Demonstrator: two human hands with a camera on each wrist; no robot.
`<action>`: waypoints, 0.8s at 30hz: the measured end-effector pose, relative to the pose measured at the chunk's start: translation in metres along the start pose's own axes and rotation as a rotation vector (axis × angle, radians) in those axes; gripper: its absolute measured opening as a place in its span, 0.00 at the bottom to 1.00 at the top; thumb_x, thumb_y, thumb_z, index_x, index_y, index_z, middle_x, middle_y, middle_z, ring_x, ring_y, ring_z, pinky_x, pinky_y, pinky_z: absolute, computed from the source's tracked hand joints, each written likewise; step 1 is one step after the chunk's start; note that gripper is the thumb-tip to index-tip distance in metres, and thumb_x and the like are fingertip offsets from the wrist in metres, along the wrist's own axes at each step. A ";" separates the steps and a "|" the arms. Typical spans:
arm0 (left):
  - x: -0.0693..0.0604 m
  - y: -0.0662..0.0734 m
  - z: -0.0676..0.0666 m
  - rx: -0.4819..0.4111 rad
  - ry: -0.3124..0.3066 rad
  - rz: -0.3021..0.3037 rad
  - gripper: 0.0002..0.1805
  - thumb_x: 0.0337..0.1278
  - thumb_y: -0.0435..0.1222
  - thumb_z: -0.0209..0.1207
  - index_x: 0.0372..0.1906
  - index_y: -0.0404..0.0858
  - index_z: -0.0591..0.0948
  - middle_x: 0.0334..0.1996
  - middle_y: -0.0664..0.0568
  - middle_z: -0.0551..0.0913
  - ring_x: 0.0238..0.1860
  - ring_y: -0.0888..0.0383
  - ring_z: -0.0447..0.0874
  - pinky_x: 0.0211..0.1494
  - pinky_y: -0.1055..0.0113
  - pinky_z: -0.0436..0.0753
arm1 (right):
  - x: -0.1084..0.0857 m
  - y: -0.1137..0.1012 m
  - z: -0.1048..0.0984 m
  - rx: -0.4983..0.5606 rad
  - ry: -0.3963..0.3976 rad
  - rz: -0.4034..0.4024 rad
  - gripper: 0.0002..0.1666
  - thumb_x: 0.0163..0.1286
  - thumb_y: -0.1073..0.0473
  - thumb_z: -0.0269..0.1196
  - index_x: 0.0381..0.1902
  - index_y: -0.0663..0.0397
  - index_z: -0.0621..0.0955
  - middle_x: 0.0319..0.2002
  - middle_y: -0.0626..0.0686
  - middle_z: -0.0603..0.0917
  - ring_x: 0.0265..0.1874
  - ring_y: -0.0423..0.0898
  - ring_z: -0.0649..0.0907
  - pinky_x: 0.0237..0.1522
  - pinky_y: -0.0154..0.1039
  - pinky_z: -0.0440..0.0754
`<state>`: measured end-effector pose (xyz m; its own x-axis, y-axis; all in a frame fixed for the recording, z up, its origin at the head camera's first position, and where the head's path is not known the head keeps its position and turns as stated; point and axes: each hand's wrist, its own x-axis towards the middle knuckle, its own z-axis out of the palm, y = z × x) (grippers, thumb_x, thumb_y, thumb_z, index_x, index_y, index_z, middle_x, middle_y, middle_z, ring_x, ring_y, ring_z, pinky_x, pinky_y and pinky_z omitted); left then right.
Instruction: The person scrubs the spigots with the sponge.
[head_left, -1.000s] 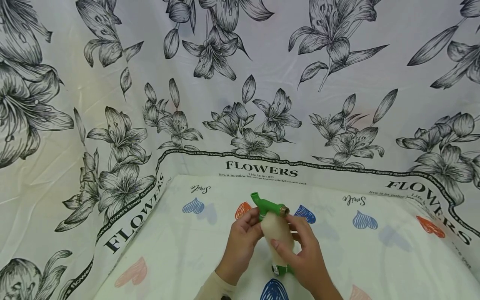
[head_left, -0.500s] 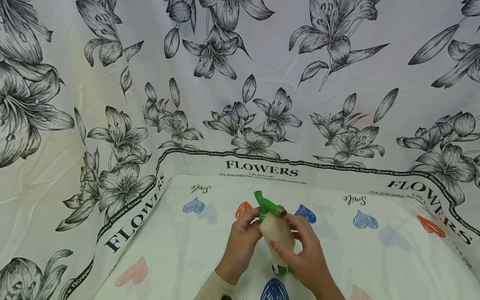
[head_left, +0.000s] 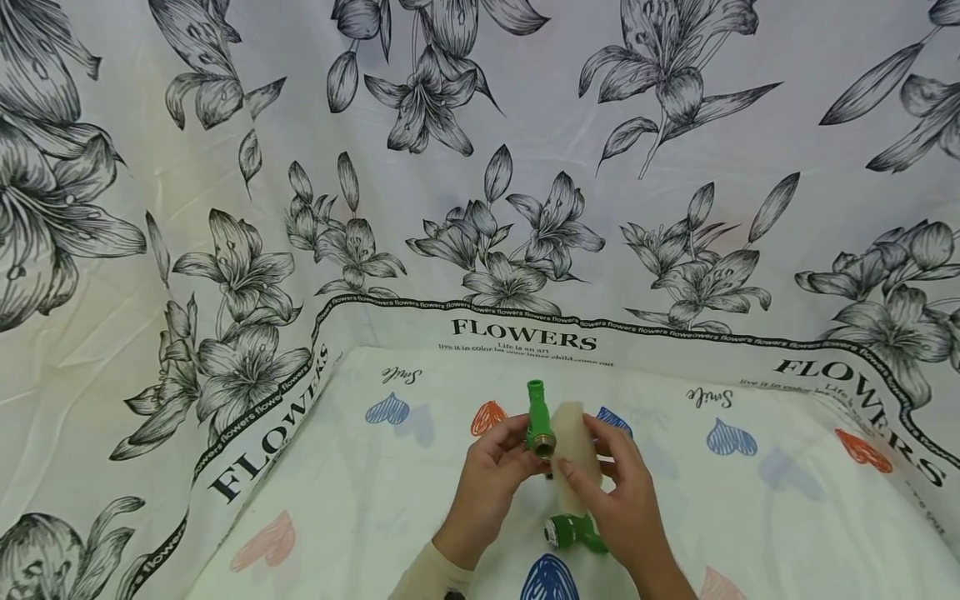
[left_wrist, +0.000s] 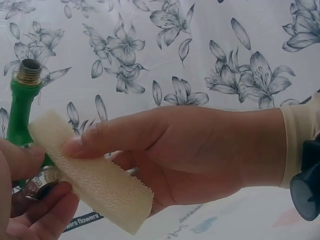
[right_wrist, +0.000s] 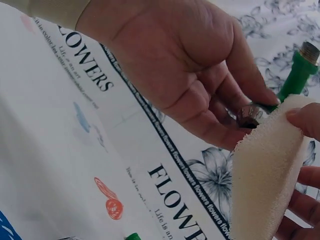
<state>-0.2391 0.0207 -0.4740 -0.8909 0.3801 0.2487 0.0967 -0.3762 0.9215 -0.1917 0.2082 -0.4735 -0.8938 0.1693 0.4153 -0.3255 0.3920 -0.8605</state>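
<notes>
Between its thumb and fingers, the left hand [head_left: 480, 487] [right_wrist: 175, 65] pinches the metal end of a green pipe fitting [head_left: 538, 412] [left_wrist: 21, 107] [right_wrist: 297, 72]; a threaded brass opening shows at another end. Beside the fitting, the right hand [head_left: 626, 496] [left_wrist: 190, 150] [right_wrist: 311, 120] grips a cream foam block [head_left: 573, 467] [left_wrist: 95, 175] [right_wrist: 265, 175], thumb on one face and fingers on the other. In the left wrist view the foam overlaps part of the fitting. Whether foam and fitting touch cannot be told.
A second green fitting [head_left: 572, 531] lies on the white cloth [head_left: 360, 500], below the foam in the head view and close to the right hand. Behind, a flower-printed cloth [head_left: 450, 267] hangs around the surface.
The left hand has turned the green fitting so its brass opening faces the head camera. The foam has shifted right and now stands beside it, uncovering more of the lower fitting.
</notes>
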 end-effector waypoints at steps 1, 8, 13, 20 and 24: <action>0.000 0.000 0.000 0.003 0.003 -0.001 0.26 0.76 0.26 0.63 0.73 0.27 0.75 0.60 0.36 0.83 0.57 0.48 0.88 0.59 0.52 0.88 | 0.000 -0.001 0.001 0.001 -0.002 0.002 0.37 0.72 0.56 0.78 0.75 0.48 0.78 0.63 0.49 0.80 0.57 0.48 0.82 0.56 0.38 0.85; 0.000 0.000 -0.003 0.054 0.055 -0.033 0.23 0.77 0.26 0.60 0.72 0.29 0.78 0.60 0.38 0.85 0.54 0.50 0.89 0.59 0.55 0.88 | -0.005 -0.008 0.006 -0.016 -0.027 -0.026 0.35 0.71 0.57 0.78 0.74 0.44 0.79 0.62 0.44 0.80 0.57 0.44 0.80 0.56 0.45 0.86; 0.000 0.002 -0.004 0.086 0.095 -0.048 0.22 0.80 0.27 0.57 0.73 0.31 0.79 0.63 0.41 0.85 0.61 0.49 0.86 0.63 0.59 0.85 | -0.009 -0.013 0.007 -0.022 -0.062 -0.105 0.38 0.68 0.60 0.79 0.73 0.40 0.79 0.63 0.40 0.80 0.60 0.44 0.80 0.54 0.45 0.86; 0.000 0.003 -0.001 0.071 0.087 -0.040 0.23 0.81 0.28 0.58 0.74 0.29 0.77 0.66 0.39 0.83 0.63 0.49 0.84 0.65 0.60 0.84 | -0.009 -0.015 0.006 -0.025 -0.059 -0.112 0.37 0.68 0.60 0.79 0.72 0.40 0.79 0.64 0.40 0.79 0.59 0.44 0.80 0.54 0.46 0.87; 0.000 0.002 -0.002 0.067 0.084 -0.029 0.22 0.79 0.27 0.59 0.72 0.28 0.79 0.63 0.39 0.84 0.60 0.51 0.85 0.63 0.59 0.85 | -0.008 -0.014 0.007 -0.028 -0.052 -0.108 0.38 0.67 0.61 0.80 0.73 0.41 0.79 0.63 0.41 0.80 0.59 0.44 0.80 0.54 0.45 0.87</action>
<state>-0.2395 0.0186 -0.4727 -0.9274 0.3168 0.1988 0.0976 -0.3082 0.9463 -0.1819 0.1955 -0.4667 -0.8690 0.0775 0.4886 -0.4127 0.4310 -0.8024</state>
